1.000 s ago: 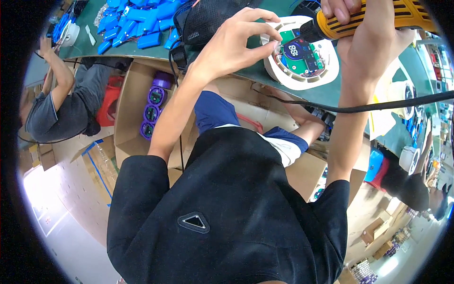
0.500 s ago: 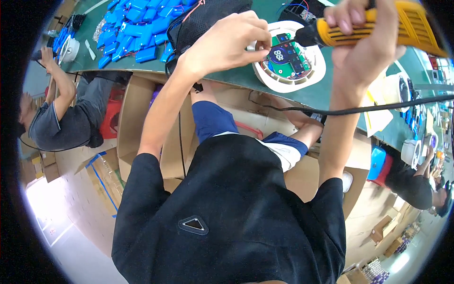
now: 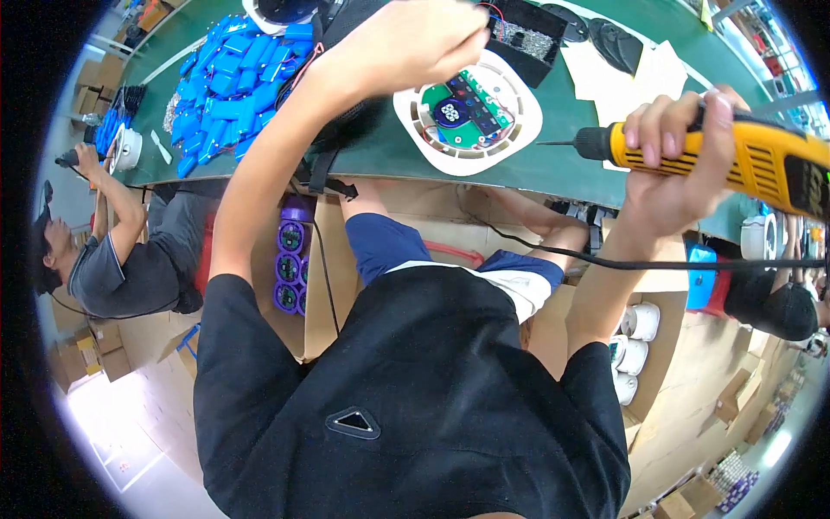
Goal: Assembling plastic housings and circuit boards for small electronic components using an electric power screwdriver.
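Note:
My right hand (image 3: 679, 160) is wrapped round a yellow and black electric screwdriver (image 3: 752, 164). Its thin bit points left, in the air just right of a white round housing (image 3: 527, 108). Inside the housing on the green table lies a green circuit board (image 3: 488, 108) with a dark round display. My left hand (image 3: 424, 43) hangs above the housing's far left, beside a black box of small screws (image 3: 527, 39). Its fingers are bunched together and slightly blurred; whatever they pinch is hidden.
A heap of blue battery packs (image 3: 233, 86) covers the table at left. White sheets (image 3: 622, 82) and black round parts (image 3: 616, 43) lie at far right. A black cord (image 3: 674, 262) crosses below my right hand. Cartons with purple parts (image 3: 288, 268) and white parts (image 3: 635, 355) flank my legs. Co-workers sit either side.
The screwdriver has drawn back from the circuit board, to the right and down. My left hand has left the board for the side of the screw box. More of the table's far side shows.

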Tool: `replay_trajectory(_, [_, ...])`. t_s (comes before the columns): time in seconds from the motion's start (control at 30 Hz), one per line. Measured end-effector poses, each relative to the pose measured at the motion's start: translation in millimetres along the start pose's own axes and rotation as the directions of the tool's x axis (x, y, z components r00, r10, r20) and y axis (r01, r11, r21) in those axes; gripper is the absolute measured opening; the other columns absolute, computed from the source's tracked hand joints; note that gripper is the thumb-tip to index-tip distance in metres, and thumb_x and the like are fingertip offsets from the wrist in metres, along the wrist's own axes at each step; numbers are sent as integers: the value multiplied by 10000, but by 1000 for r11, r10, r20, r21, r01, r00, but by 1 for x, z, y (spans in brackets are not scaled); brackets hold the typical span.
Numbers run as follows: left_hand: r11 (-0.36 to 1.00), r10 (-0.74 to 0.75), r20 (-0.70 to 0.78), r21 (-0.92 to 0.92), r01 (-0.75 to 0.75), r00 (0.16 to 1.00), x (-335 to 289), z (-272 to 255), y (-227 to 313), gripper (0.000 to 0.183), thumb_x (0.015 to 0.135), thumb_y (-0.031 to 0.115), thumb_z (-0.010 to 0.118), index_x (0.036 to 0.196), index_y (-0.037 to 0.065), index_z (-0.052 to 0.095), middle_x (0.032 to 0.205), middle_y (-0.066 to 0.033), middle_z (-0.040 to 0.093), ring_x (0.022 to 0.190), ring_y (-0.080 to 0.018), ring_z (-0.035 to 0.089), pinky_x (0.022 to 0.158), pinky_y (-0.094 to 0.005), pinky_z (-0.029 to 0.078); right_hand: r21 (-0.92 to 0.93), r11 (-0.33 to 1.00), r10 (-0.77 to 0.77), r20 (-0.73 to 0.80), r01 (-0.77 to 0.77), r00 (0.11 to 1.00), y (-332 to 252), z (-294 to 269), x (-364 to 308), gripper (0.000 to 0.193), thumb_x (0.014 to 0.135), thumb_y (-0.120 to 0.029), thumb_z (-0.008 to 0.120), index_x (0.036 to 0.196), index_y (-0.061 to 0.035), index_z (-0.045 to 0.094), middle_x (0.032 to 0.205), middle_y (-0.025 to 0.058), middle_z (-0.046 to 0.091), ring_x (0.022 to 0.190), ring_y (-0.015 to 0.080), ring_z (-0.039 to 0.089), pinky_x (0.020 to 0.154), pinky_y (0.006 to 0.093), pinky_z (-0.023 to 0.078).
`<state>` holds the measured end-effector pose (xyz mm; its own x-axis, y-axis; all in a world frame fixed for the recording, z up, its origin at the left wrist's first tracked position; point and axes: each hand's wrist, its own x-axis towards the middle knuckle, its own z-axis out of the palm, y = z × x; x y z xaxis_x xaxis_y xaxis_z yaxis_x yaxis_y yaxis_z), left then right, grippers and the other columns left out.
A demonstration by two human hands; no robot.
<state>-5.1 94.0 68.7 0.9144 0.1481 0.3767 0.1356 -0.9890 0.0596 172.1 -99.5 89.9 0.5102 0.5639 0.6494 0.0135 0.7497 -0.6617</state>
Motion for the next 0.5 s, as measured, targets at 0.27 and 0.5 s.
replay_trajectory(0.27, [955, -282, -62, -110, 275, 957, -6, 6, 25, 226, 898, 258, 648, 927, 34, 657, 818, -170, 632, 771, -341, 644, 673, -416, 500, -24, 997, 72, -145, -76, 987, -6, -2, -11, 137, 907, -67, 676, 944, -35, 549, 554, 25, 469, 420, 95, 415, 429, 269, 403])
replay_trajectory(0.5, [919, -376, 229, -36, 393, 898, -53, 2, 57, 164, 851, 204, 673, 861, 43, 704, 749, -145, 660, 722, -325, 662, 654, -406, 525, -72, 995, 61, -22, -62, 998, -6, -7, -8, 123, 962, -134, 600, 1003, -31, 545, 556, 12, 455, 431, 99, 421, 463, 272, 414])
